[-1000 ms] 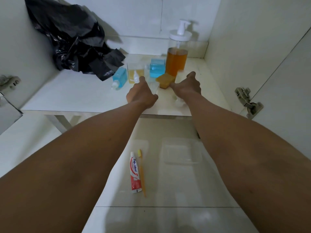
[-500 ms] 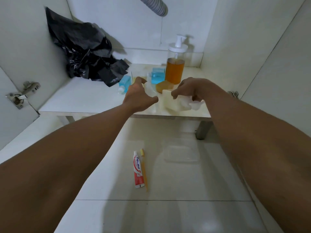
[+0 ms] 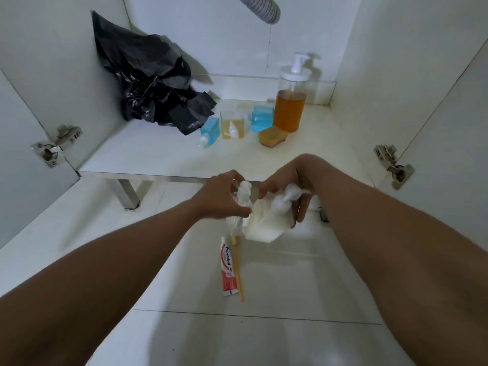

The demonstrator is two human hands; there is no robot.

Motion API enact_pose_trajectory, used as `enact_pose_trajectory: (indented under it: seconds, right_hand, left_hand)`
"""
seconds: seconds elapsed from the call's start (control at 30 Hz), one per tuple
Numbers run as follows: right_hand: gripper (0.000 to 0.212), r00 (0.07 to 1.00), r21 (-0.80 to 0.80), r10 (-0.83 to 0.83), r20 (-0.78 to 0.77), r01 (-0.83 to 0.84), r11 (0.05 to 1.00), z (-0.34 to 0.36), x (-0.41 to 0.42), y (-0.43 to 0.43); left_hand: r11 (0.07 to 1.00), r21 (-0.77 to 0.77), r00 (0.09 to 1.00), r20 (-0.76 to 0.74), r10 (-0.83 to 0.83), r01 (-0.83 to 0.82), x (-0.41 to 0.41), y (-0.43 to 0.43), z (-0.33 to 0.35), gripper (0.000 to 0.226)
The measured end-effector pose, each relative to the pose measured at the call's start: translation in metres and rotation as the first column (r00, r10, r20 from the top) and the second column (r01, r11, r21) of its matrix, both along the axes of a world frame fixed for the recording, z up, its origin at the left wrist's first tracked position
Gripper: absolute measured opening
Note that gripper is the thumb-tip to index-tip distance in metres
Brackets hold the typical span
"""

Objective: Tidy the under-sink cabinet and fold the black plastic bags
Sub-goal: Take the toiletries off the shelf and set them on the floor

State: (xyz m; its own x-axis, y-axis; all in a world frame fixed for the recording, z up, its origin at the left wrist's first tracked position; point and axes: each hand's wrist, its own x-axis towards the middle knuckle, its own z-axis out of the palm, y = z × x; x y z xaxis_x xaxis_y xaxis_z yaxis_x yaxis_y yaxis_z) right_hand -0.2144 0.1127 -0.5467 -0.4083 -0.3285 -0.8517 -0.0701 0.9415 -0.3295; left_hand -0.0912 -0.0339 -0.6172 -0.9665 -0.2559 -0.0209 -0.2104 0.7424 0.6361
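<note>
You're at a home bathroom's under-sink cabinet [image 3: 396,62], drain hose [image 3: 260,7] overhead, door hinges [image 3: 56,143], soap dispenser [image 3: 290,101], toothpaste [image 3: 227,270] on tiled floor [image 3: 264,339]

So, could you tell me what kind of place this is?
Most likely the inside of an under-sink cabinet: a grey corrugated drain hose hangs from above, door hinges sit at both sides, and a pump bottle of orange liquid stands on the white shelf.
</note>
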Motion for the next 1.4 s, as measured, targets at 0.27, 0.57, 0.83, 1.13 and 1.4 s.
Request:
enact_pose_trajectory:
  seconds: [0.27,0.57,0.83,1.13,1.4]
  right_hand:
    - [0.048,0.914,-0.177,-0.303,0.269,0.356,0.917,-0.092,0.016,0.023]
    - [0.047,0.695,-0.232,-0.571,0.437,0.7,0.675,-0.11,0.008,0.007]
    - [0.04,0.614,-0.25,-0.684,0.394,0.788,0.563,-0.121,0.001,0.004]
    - [0.048,0.573,-0.197,-0.738,0.357,0.818,0.54,-0.151,-0.004,0.01]
    - [0.048,0.599,-0.275,-0.725,0.34,0.801,0.532,-0.144,-0.007,0.014]
  left_hand:
    - [0.991,0.0,0.991,-0.027,0.133,-0.133,0.011,0.004,-0.065,0.087]
    - [0.917,0.104,0.92,-0.034,0.389,-0.384,-0.01,-0.008,-0.081,0.077]
    - [0.954,0.09,0.957,0.081,0.28,-0.286,-0.023,0.003,-0.097,0.075]
    - [0.985,0.042,0.978,0.137,0.159,-0.167,-0.037,0.001,-0.113,0.076]
    - [0.987,0.052,0.974,0.178,0.14,-0.151,-0.038,0.006,-0.121,0.084]
